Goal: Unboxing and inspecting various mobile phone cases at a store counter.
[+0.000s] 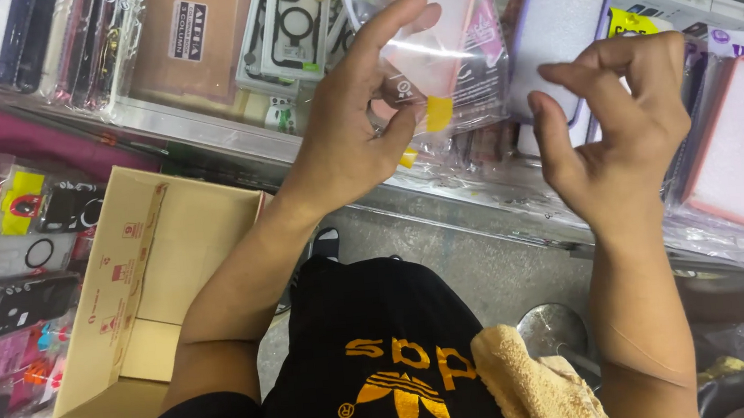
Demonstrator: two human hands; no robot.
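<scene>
My left hand pinches a clear plastic sleeve holding a pink phone case, thumb and fingers on its lower left edge. The sleeve carries a small yellow tag near its bottom. My right hand hovers just to the right with fingers curled and apart, gripping nothing. Behind it lies a purple-rimmed phone case on the counter.
Several packaged phone cases cover the counter, including a pink one at right and dark ones at left. An open cardboard box stands at lower left. A tan towel lies on my lap beside a round metal stool.
</scene>
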